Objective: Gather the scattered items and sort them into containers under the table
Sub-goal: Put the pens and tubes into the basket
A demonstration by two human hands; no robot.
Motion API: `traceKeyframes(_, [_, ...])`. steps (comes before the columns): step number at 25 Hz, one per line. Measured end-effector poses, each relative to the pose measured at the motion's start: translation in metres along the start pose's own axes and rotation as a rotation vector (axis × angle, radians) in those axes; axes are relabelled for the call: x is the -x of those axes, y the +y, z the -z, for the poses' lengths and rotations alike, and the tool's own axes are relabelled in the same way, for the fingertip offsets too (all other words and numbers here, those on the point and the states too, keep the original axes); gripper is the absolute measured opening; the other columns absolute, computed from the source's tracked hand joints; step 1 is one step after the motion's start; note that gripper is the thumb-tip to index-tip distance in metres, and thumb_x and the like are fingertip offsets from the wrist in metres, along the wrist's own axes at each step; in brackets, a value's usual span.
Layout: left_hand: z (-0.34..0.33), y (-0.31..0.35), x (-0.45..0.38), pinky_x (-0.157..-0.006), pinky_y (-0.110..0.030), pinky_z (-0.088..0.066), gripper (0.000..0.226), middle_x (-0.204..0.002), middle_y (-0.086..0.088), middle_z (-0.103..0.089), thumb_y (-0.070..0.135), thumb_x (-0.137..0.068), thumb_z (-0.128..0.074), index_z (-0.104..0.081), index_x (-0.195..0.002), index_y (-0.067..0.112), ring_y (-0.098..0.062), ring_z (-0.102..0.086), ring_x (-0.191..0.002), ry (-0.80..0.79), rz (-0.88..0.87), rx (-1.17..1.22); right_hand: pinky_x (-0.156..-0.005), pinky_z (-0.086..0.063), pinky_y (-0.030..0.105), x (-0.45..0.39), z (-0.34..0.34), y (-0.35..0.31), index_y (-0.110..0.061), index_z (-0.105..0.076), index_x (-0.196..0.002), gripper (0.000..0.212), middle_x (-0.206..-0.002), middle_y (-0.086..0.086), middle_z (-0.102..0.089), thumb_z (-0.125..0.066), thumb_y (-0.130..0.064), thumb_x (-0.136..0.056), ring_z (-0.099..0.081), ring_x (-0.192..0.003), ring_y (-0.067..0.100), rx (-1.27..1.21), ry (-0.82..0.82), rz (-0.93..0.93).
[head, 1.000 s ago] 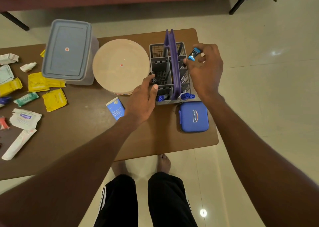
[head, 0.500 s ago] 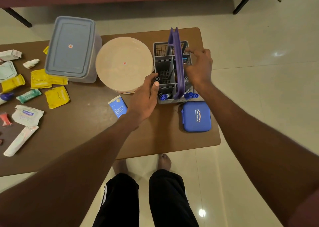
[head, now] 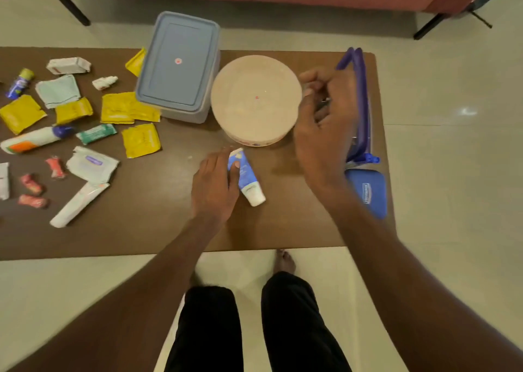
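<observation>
Now blue tube (head: 246, 177) under left grip (head: 213, 186)

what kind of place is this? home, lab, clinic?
Probably a room in a home, though I can't be sure: low brown table, glossy tiled floor, toiletry tubes and yellow sachets scattered about, and bare feet.

Left hand (head: 214, 186) rests on the desk (head: 147, 230), fingers on a blue-and-white tube (head: 246, 177). Right hand (head: 325, 125), blurred, fingers loosely curled, above the purple-handled caddy (head: 359, 99). Round tan lid (head: 256, 99) between caddy and grey lidded box (head: 178, 65). Yellow sachets (head: 128, 108) scattered left.
</observation>
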State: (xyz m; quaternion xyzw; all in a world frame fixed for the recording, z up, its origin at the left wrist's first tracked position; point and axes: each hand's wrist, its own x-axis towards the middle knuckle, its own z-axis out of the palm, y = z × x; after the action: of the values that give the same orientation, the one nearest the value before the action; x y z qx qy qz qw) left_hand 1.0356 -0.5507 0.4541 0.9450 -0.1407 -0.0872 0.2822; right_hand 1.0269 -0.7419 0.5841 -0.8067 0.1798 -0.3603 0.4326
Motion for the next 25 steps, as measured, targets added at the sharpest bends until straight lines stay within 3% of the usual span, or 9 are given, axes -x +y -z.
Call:
traceKeyframes(5, [0.056, -0.1, 0.008, -0.102, -0.046, -0.045, 0.041, -0.143, -0.004, -0.053, 0.035, -0.103, -0.042, -0.051, -0.14, 0.02, -0.026, -0.048, -0.132, 0.01, 0.136, -0.184, -0.082, -0.052, 0.033, 0.074, -0.124, -0.026, -0.017, -0.069, -0.102, 0.019, -0.104, -0.003, -0.066, -0.056, -0.005, -0.096, -0.062, -0.093, 0.013, 0.009, -0.505, -0.173])
traceKeyframes(11, [0.128, -0.219, 0.021, -0.103, -0.047, -0.045, 0.04, -0.141, -0.008, -0.053, 0.033, -0.102, -0.045, -0.052, -0.137, 0.016, -0.03, -0.049, -0.128, 0.027, 0.241, -0.239, -0.076, -0.052, 0.039, 0.131, -0.256, -0.036, -0.026, -0.067, -0.099, 0.018, -0.096, -0.01, -0.065, -0.054, -0.014, -0.094, -0.057, -0.078, 0.01, 0.052, -0.755, -0.329])
traceKeyframes(16, [0.18, -0.299, 0.002, -0.103, -0.046, -0.046, 0.036, -0.14, -0.007, -0.052, 0.032, -0.103, -0.045, -0.053, -0.136, 0.018, -0.028, -0.049, -0.129, 0.08, 0.353, -0.211, -0.08, -0.054, 0.041, 0.142, -0.353, -0.064, -0.024, -0.068, -0.101, 0.018, -0.1, -0.005, -0.069, -0.055, -0.015, -0.094, -0.064, -0.09, 0.017, 0.164, -0.777, -0.337])
traceKeyframes(21, [0.215, -0.353, -0.042, -0.102, -0.045, -0.048, 0.037, -0.137, -0.005, -0.053, 0.034, -0.103, -0.044, -0.054, -0.135, 0.019, -0.025, -0.051, -0.124, 0.154, 0.374, -0.183, -0.079, -0.046, 0.033, 0.128, -0.435, -0.082, -0.022, -0.069, -0.104, 0.018, -0.11, 0.003, -0.067, -0.057, -0.013, -0.096, -0.063, -0.103, 0.021, 0.293, -0.725, -0.229])
traceKeyframes(25, [0.244, -0.398, -0.097, -0.098, -0.048, -0.048, 0.036, -0.135, -0.01, -0.054, 0.028, -0.1, -0.05, -0.056, -0.132, 0.013, -0.033, -0.055, -0.118, 0.184, 0.346, -0.163, -0.088, -0.051, 0.04, 0.122, -0.497, -0.093, -0.025, -0.066, -0.114, 0.026, -0.125, 0.0, -0.062, -0.063, -0.014, -0.091, -0.06, -0.114, 0.025, 0.308, -0.83, -0.048])
